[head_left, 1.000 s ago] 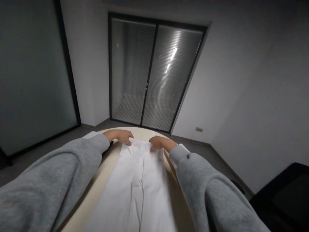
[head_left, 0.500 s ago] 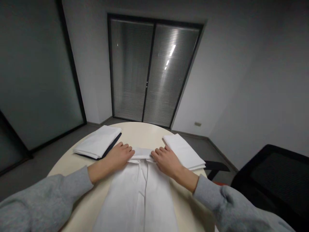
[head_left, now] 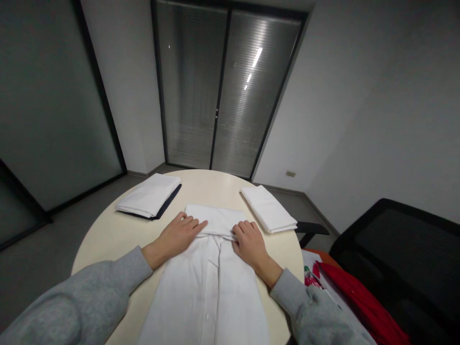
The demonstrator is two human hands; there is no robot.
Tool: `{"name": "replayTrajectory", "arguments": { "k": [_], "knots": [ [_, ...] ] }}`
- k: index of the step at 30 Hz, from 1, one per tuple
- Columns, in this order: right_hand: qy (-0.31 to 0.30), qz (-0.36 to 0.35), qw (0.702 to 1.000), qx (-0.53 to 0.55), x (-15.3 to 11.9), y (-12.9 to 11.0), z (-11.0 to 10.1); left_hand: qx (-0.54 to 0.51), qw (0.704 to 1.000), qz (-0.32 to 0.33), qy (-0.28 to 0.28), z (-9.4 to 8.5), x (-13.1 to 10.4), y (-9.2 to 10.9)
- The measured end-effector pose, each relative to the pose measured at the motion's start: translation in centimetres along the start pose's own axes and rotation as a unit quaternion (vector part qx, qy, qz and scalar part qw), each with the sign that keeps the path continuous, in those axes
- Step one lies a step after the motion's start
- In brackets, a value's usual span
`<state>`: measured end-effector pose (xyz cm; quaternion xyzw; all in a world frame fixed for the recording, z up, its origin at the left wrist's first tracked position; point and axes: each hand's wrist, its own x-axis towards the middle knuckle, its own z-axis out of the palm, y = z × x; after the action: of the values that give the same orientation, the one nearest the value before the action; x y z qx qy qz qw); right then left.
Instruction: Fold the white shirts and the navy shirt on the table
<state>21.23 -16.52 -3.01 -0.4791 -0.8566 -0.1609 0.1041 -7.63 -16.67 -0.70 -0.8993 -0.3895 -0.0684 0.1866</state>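
A white shirt [head_left: 190, 292] lies lengthwise on the round table, its front placket running down the middle. Its far end is turned over into a flat band [head_left: 215, 218]. My left hand [head_left: 181, 234] is closed on the left side of this band, the index finger lying along its near edge. At the right side, my right hand [head_left: 248, 242] has its fingers curled over the band's near edge, the thumb tucked below. The shirt's near end runs out of view at the bottom.
On the cream round table [head_left: 212, 184], a folded white cloth on a dark one [head_left: 151, 194] lies at far left. Another folded white cloth [head_left: 268, 208] lies at right. A black mesh chair [head_left: 402, 249] stands at right, with red fabric [head_left: 359, 297] by it.
The turned-over band now lies flatter and shows more of its width. Both hands rest along its near edge, a little lower on the shirt. The view has tilted downward.
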Motion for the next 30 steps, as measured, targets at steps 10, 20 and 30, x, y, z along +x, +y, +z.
{"name": "replayTrajectory", "arguments": {
  "k": [10,20,30],
  "knots": [
    [-0.044,-0.038,0.997,0.049,0.2,-0.2,-1.4,-0.052,0.998,0.003,-0.019,0.2,-1.3,-0.5],
    [-0.072,0.009,0.989,0.131,2.3,0.3,-5.9,-0.08,0.993,-0.08,0.016,-1.7,2.1,1.0],
    [-0.088,0.06,0.984,0.145,5.8,-2.1,1.6,-0.198,0.973,-0.101,-0.054,4.9,3.0,1.8]
  ]
}}
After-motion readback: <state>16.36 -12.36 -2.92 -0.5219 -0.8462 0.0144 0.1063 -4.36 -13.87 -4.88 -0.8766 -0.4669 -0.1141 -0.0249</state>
